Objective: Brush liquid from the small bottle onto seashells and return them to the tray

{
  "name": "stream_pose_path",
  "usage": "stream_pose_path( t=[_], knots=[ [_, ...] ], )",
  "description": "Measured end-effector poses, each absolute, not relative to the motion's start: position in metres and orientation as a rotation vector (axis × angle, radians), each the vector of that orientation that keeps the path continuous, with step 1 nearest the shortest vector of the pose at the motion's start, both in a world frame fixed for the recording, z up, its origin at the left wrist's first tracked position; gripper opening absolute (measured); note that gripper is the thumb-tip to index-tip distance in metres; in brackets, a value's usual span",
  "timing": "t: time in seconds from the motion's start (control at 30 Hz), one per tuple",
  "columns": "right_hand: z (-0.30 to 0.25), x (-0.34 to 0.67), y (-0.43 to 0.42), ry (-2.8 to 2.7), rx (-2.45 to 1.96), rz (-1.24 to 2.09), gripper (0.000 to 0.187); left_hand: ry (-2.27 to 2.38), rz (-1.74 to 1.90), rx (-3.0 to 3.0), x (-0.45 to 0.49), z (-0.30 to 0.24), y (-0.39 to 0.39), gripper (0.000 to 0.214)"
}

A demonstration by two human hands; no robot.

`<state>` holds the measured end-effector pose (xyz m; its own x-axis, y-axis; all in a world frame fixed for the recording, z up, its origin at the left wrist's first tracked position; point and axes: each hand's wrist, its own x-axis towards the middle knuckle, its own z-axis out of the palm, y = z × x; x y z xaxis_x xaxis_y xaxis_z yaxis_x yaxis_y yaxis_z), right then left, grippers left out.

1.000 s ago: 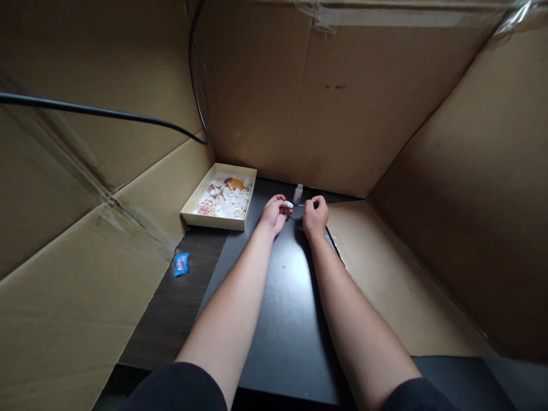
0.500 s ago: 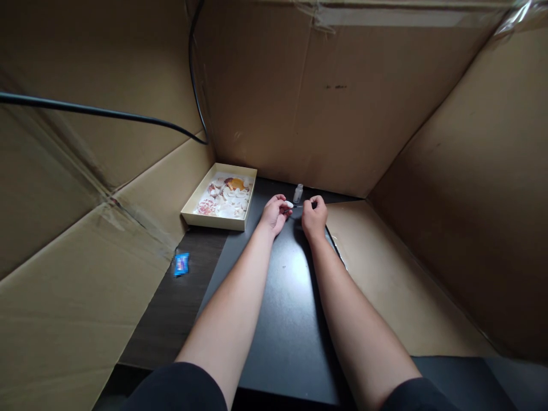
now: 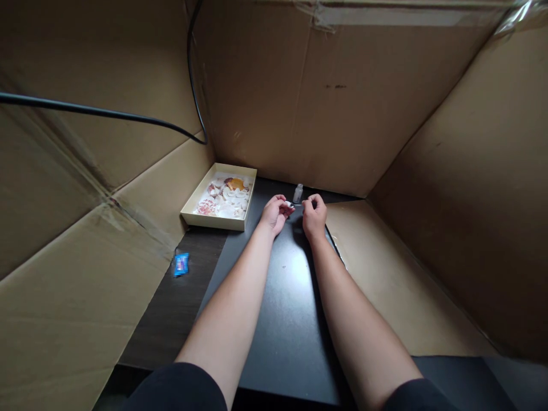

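My left hand [image 3: 274, 214] pinches a small white piece [image 3: 288, 204] at its fingertips; its exact kind is too small to make out. Closed round the dark handle of a thin brush-like applicator [image 3: 298, 205], my right hand [image 3: 314, 217] faces it from the right. The applicator's slim tip points left and reaches the white piece, though I cannot tell whether they touch. Just behind the gap between my hands, a small clear bottle [image 3: 298, 193] stands upright on the black table [image 3: 278, 319].
A shallow cream box [image 3: 214, 221] with white pieces and an orange shape stands back left. A small blue packet [image 3: 181, 264] lies nearer on that side. Cardboard walls [image 3: 291, 103] enclose the table, a cardboard sheet [image 3: 385, 274] lies right, and a black cable [image 3: 128, 116] hangs at left.
The white piece has turned a little in my left fingertips and shows less of its face. My right hand has shifted very slightly. The bottle and box stay put.
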<state>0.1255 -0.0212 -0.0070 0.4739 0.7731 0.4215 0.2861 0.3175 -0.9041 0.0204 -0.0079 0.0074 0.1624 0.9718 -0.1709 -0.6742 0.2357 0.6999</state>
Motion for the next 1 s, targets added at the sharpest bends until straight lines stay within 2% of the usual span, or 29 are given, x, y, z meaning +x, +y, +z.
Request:
stream_pose_path(
  t=[1.0],
  knots=[
    [-0.0049, 0.1246, -0.0235, -1.024, -1.339, 0.359, 0.008, 0.688, 1.252, 0.545, 0.0212, 0.0076, -0.0089, 0.023]
  ],
)
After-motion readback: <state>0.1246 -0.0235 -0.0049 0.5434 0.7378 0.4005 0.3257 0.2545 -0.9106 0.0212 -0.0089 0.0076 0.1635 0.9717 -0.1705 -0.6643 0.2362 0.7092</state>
